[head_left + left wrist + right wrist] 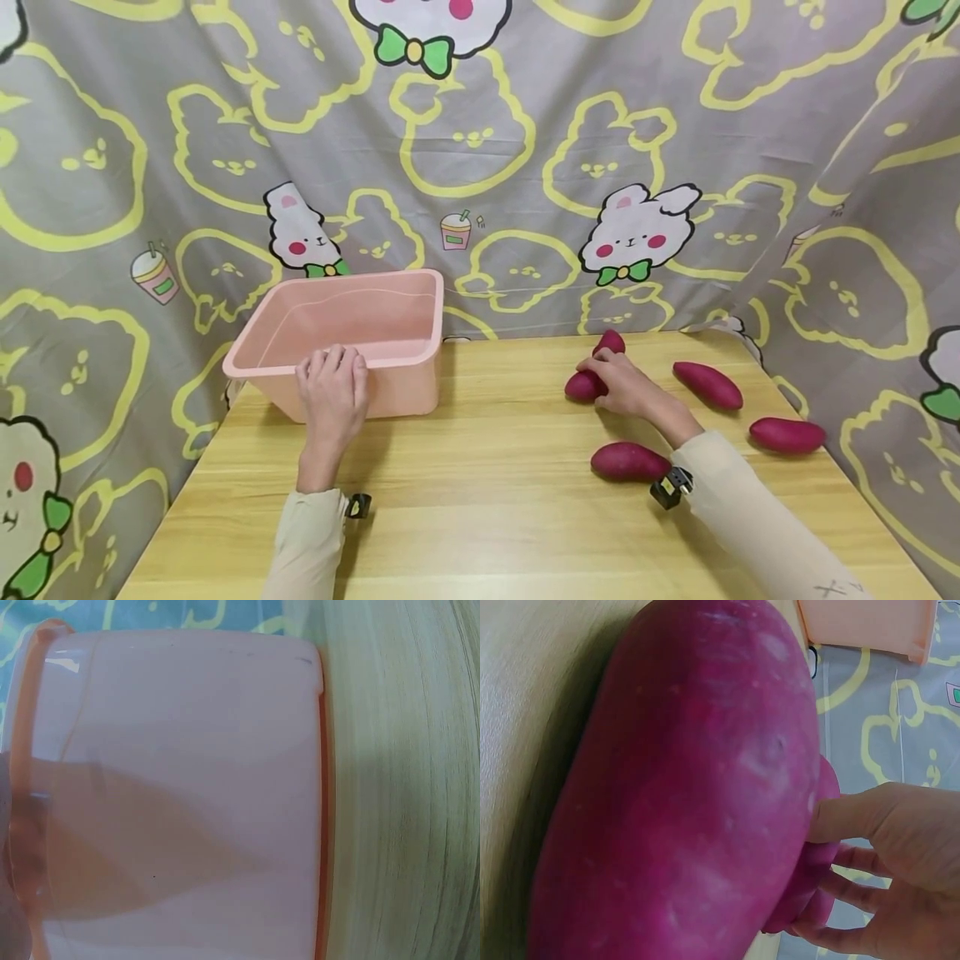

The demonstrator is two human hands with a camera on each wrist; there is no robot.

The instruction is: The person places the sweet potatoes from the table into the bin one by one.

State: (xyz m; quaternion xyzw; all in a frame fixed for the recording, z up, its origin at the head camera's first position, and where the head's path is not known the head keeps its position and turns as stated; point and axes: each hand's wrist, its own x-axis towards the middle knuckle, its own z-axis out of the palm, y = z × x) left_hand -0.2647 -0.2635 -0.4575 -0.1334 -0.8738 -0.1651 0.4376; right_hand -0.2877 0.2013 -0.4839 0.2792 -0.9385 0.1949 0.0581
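Observation:
My left hand grips the near rim of a pink plastic bin, fingers curled over the edge. In the left wrist view the bin's side wall fills most of the picture. At the back right of the table, my right hand holds a purple sweet potato between thumb and fingers. Purple skin also shows beyond the fingers; I cannot tell whether it belongs to a second one. A nearer sweet potato looms large in the right wrist view, beside the right hand.
That nearer sweet potato lies by the right wrist. Two more, one slanted and one lying crosswise, are near the table's right edge. The wooden table backs onto a grey patterned cloth.

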